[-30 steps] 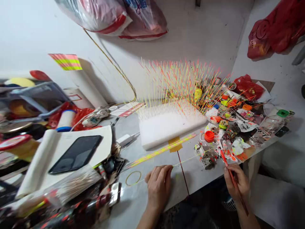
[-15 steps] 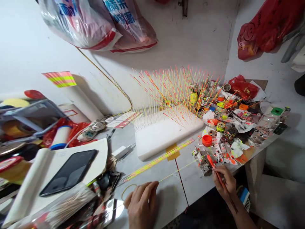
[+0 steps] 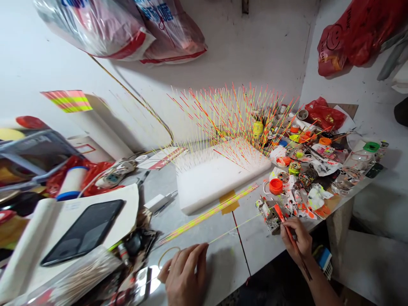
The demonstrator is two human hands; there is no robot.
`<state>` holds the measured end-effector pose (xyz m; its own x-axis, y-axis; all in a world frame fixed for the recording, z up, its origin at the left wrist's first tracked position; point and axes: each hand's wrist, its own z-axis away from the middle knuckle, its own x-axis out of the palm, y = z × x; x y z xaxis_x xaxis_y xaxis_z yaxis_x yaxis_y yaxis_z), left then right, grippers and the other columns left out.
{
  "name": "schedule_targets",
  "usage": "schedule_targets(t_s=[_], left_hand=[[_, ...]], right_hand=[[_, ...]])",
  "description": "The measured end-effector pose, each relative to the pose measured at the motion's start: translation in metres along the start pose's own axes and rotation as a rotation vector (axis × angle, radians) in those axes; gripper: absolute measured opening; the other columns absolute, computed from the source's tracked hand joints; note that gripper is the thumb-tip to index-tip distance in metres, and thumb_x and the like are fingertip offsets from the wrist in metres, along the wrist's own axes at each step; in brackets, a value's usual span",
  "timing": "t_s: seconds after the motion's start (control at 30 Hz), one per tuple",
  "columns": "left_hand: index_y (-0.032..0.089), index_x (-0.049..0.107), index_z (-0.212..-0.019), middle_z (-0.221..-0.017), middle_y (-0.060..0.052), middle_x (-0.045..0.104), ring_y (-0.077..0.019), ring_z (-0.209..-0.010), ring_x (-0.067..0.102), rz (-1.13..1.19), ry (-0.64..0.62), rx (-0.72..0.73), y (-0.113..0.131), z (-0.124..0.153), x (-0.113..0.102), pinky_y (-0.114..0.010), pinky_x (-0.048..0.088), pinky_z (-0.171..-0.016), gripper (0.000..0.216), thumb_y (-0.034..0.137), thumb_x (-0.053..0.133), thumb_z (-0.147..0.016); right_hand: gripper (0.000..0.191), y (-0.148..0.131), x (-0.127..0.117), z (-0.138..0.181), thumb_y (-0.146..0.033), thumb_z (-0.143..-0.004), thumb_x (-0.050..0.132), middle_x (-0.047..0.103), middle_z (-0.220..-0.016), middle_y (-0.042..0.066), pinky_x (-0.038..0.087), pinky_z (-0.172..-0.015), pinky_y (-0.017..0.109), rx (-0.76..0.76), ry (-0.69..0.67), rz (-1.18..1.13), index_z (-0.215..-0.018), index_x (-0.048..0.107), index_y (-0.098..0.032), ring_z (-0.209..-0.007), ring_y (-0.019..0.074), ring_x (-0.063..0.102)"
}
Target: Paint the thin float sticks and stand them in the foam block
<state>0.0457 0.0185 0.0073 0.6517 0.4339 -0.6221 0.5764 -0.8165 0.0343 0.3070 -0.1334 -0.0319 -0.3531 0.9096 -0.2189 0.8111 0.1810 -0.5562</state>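
Note:
My left hand [image 3: 184, 274] rests on the grey tabletop [image 3: 223, 263] with its fingertips pinched on one end of a thin yellow-green rod [image 3: 236, 227], which runs to the right toward a small paint-stained block [image 3: 269, 212]. My right hand [image 3: 298, 239] is closed round a red-handled brush [image 3: 288, 231], its tip at that block. Behind them a white foam block [image 3: 216, 178] bristles with several thin rods painted orange and yellow.
Paint pots, caps and stained scraps [image 3: 302, 170] crowd the table's right side. A black phone [image 3: 83, 231] lies on white paper at the left. A striped guide strip [image 3: 207, 214], a rubber band [image 3: 167, 253], hanging plastic bags [image 3: 127, 25] and a bundle of bare sticks [image 3: 79, 278] are also here.
The view has shifted; both hands sit further left in the frame. My right hand has come up from below the table edge, bringing the brush tip to the paint-stained block.

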Motion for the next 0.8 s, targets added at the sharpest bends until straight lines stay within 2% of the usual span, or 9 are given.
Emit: schedule_targets(t_s=[0.17, 0.27, 0.37, 0.8], left_hand=[[0.020, 0.064, -0.092, -0.078, -0.002, 0.067, -0.0152, -0.073, 0.062, -0.021, 0.111, 0.035, 0.004, -0.008, 0.001, -0.031, 0.037, -0.079, 0.009, 0.018, 0.055, -0.094], [0.019, 0.064, -0.091, -0.077, -0.002, 0.067, -0.0157, -0.073, 0.061, -0.023, 0.109, 0.029, 0.005, -0.009, 0.002, -0.031, 0.037, -0.079, 0.008, 0.018, 0.056, -0.094], [0.019, 0.064, -0.092, -0.078, -0.002, 0.067, -0.0160, -0.073, 0.061, -0.021, 0.110, 0.024, 0.005, -0.007, 0.003, -0.031, 0.037, -0.078, 0.007, 0.019, 0.057, -0.093], [0.020, 0.064, -0.091, -0.077, -0.001, 0.066, -0.0157, -0.072, 0.060, -0.018, 0.119, 0.005, 0.009, -0.011, 0.000, -0.032, 0.035, -0.079, 0.009, 0.019, 0.055, -0.094]], right_hand=[[0.016, -0.001, -0.001, -0.001, -0.010, -0.089, 0.061, 0.066, -0.082, 0.002, 0.056, -0.065, 0.025, -0.056, 0.014, 0.006, -0.099, 0.061, -0.022, -0.074, 0.0152, 0.066], [0.018, -0.005, -0.002, -0.004, -0.008, -0.089, 0.060, 0.066, -0.082, 0.003, 0.055, -0.060, 0.023, -0.093, 0.013, -0.011, -0.099, 0.061, -0.022, -0.073, 0.0147, 0.065], [0.018, -0.009, -0.002, -0.007, -0.007, -0.089, 0.060, 0.066, -0.081, 0.003, 0.056, -0.062, 0.025, -0.119, 0.002, -0.009, -0.099, 0.061, -0.022, -0.073, 0.0150, 0.066], [0.017, -0.013, -0.001, -0.014, -0.008, -0.089, 0.060, 0.065, -0.078, 0.002, 0.055, -0.058, 0.023, -0.120, -0.007, 0.019, -0.098, 0.061, -0.022, -0.069, 0.0142, 0.064]])
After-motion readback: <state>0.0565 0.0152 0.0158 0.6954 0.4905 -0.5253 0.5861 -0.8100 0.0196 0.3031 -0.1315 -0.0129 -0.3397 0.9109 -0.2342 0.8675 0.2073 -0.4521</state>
